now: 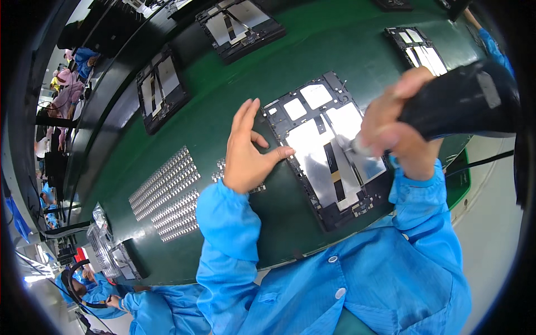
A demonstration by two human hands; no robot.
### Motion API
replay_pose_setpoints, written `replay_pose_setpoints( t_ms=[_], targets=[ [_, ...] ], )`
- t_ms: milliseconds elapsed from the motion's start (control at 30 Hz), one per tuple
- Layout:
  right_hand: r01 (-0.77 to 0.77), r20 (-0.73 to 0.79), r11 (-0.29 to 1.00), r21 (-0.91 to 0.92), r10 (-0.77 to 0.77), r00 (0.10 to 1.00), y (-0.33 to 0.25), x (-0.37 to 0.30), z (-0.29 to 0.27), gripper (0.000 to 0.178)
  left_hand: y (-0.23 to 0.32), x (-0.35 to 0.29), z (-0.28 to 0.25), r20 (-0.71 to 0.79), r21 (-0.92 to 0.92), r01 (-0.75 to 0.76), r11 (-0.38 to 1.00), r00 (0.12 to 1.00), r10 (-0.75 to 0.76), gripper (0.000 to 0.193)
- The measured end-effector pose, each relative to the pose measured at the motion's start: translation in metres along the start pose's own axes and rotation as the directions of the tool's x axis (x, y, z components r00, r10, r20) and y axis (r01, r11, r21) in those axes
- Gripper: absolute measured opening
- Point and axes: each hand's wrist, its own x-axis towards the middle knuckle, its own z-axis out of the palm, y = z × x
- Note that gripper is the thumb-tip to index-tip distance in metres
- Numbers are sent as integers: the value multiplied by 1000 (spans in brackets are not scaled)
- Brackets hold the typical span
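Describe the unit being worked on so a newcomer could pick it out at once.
Start at the green bench and follow the nearest blue sleeves up. The left hand touches the left edge of a flat black frame with silvery panels; the blurred right hand is over its right side. Unlike the similar frames beyond, it looks largest in the picture.

And there they are: at least four opened, flat, black-framed, silver-panelled rectangular devices (321, 159), three gridded patches of small silver metal pieces (164, 183), the wearer's two bare hands (248, 163), two round white buttons (340, 292) on the blue cloth jacket (301, 290), and one dark green tabletop (223, 84)
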Motion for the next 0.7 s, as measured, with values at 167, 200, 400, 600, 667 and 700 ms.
replay_pose_setpoints(
  t_ms=[167, 200, 400, 600, 667, 700],
  targets=[
    [-8, 217, 998, -64, 21, 976, 17, 21, 60, 41, -25, 15, -7, 148, -62, -19, 998, 989, 28, 93],
    [-45, 209, 998, -33, 51, 977, 24, 20, 65, 39, -29, 15, -5, 158, -58, -39, 998, 986, 48, 91],
    [-140, 192, 989, -44, 146, 970, 46, 16, 79, 35, -41, 17, 0, 138, -145, -96, 985, 984, 116, 88],
    [-135, 224, 987, -92, 153, 963, 55, 15, 80, 35, -45, 16, 1, 100, -172, -121, 978, 985, 140, 85],
    [-119, 222, 988, -100, 139, 965, 56, 15, 80, 35, -45, 16, 1, 98, -177, -114, 978, 986, 132, 85],
    [-127, 217, 988, -91, 144, 965, 57, 15, 81, 35, -44, 16, 1, 95, -161, -118, 980, 986, 134, 85]
  ],
)
